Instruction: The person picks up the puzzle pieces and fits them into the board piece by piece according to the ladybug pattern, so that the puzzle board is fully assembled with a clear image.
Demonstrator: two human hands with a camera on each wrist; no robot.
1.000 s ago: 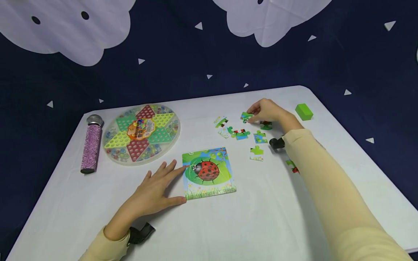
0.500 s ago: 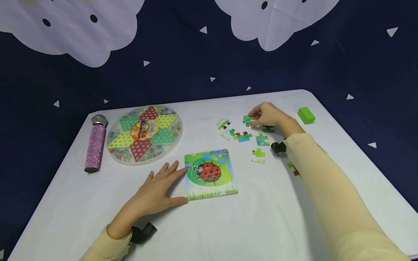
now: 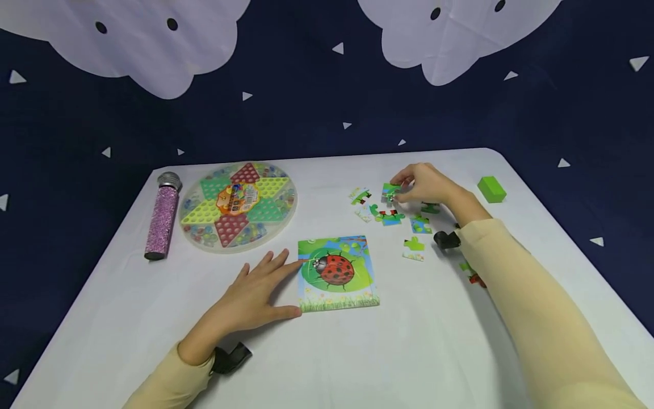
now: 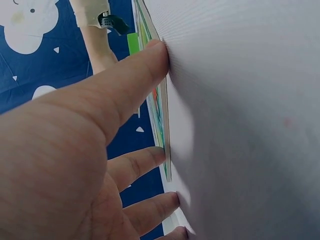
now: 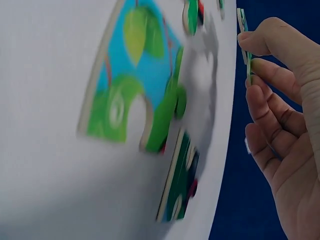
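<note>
My right hand [image 3: 426,184] pinches a green jigsaw piece [image 3: 389,191] between thumb and fingers at the back of the table. From the right wrist, that piece [image 5: 242,21] shows edge-on at the fingertips. My left hand [image 3: 252,295] lies spread beside a square ladybug puzzle [image 3: 337,270], with thumb and index fingertip at its left edge. In the left wrist view the thumb [image 4: 145,62] meets the puzzle's pale side [image 4: 167,135]. Several loose jigsaw pieces [image 3: 414,245] lie around and below the right hand, one a blue-and-green piece [image 5: 105,112] with leaves.
A round Chinese checkers set [image 3: 237,207] in a clear case lies at the back left. Beside it is a pink glittery microphone [image 3: 162,218]. A green block [image 3: 491,189] stands at the back right, beyond the right wrist.
The view has shifted slightly, moving everything rightward in frame. The piece in my right hand now stands more tilted up from the table. My left hand stays at the puzzle's edge.
</note>
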